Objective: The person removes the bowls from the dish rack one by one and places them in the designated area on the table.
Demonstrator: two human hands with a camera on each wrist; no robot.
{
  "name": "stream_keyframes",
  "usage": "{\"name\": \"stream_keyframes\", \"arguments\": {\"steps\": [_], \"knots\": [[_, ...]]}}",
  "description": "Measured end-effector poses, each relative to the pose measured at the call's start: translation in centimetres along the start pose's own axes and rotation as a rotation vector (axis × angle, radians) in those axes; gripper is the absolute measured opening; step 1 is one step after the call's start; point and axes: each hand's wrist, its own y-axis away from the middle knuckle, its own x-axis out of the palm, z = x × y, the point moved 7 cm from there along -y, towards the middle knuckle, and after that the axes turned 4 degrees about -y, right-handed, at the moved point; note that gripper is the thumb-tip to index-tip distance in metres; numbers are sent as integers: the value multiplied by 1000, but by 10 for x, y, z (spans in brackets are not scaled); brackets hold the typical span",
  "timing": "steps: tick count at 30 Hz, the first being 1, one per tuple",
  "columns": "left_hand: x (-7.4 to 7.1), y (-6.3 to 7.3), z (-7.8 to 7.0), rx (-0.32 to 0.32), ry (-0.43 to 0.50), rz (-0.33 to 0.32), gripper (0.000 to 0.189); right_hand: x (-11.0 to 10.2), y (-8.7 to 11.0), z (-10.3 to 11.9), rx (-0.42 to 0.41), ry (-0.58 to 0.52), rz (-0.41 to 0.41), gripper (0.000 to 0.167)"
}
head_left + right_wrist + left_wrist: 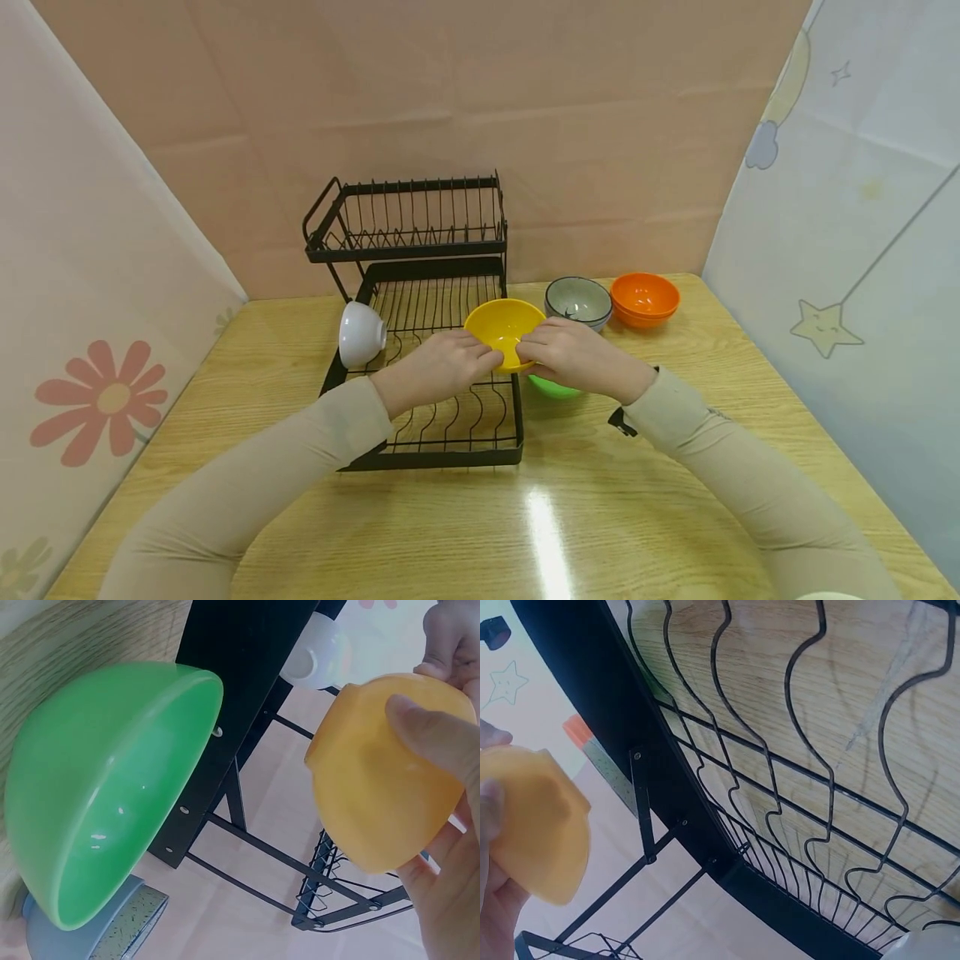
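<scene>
Both hands hold one yellow bowl [504,321] above the right side of the black dish rack [442,458]. My left hand [450,364] grips the bowl's near left rim. On the near right rim is my right hand [577,354], its thumb lying against the bowl's outer wall in the right wrist view. A white bowl [362,335] stands on its side at the left of the rack's lower tier. Beneath the right hand, a green bowl [112,787] sits on the table beside the rack, mostly hidden in the head view.
Right of the rack stand stacked grey bowls [577,300] with a dark rim and stacked orange bowls [645,298]. The rack's upper tier [408,250] rises at the back. A white rim [828,596] shows at the bottom right edge. Fabric walls enclose the wooden table [637,517].
</scene>
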Motion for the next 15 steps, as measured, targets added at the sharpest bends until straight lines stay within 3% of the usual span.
{"name": "stream_keyframes", "arguments": {"steps": [5,8,11,15], "knots": [[-1,-1,5,-29,88,22,8,0,1,0,22,-4,-1,30],[-6,0,16,-119,237,24,12,0,3,0,20,-2,-6,31],[-9,4,36,-322,503,6,15,0,5,1,7,-4,-11,32],[0,19,64,-680,768,-7,17,0,6,2,-5,-5,-5,32]]}}
